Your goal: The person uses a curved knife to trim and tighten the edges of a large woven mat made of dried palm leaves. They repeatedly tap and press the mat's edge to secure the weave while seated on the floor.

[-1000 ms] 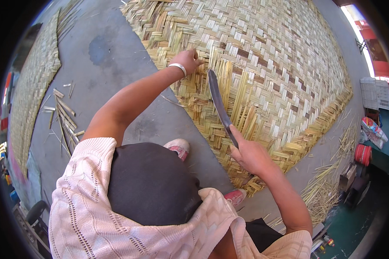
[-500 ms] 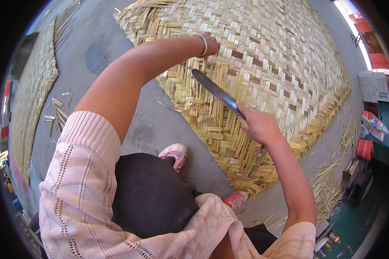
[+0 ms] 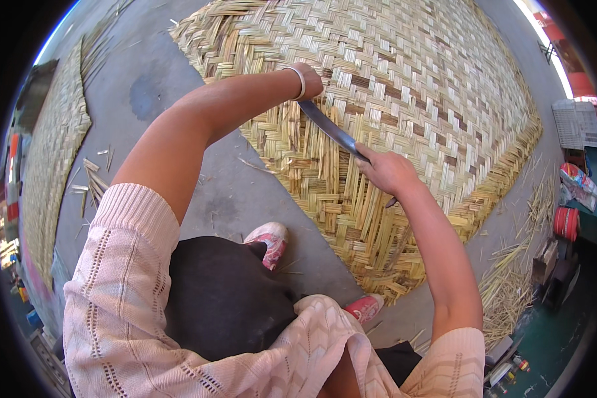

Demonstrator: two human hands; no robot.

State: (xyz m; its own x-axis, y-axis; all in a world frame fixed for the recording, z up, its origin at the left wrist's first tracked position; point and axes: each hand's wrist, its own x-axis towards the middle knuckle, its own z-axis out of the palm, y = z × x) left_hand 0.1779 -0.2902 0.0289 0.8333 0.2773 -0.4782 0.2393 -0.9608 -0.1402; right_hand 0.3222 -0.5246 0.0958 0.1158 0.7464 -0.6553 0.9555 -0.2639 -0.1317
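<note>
Left hand (image 3: 308,81) has moved to the knife (image 3: 330,128), its grasp unclear; right hand (image 3: 388,173) clasps the mostly hidden handle (image 3: 391,201).

Mat (image 3: 404,119): woven dry plant strips, ridged, faintly glossy. Knife (image 3: 331,130): smooth metal with a sheen. Bracelet (image 3: 302,83): smooth, metallic-looking. Top (image 3: 119,265), near: matt openwork knit. Floor (image 3: 225,182): matt, concrete-like. Crate (image 3: 572,124), right: plastic-looking.

there are two bare hands, one left hand (image 3: 310,80) and one right hand (image 3: 391,174), one curved knife (image 3: 331,129) and one bangle (image 3: 302,85). two woven mats (image 3: 418,86) lie left and right; nearer are two red-and-white shoes (image 3: 272,242) and two knitted sleeves (image 3: 134,209).
</note>
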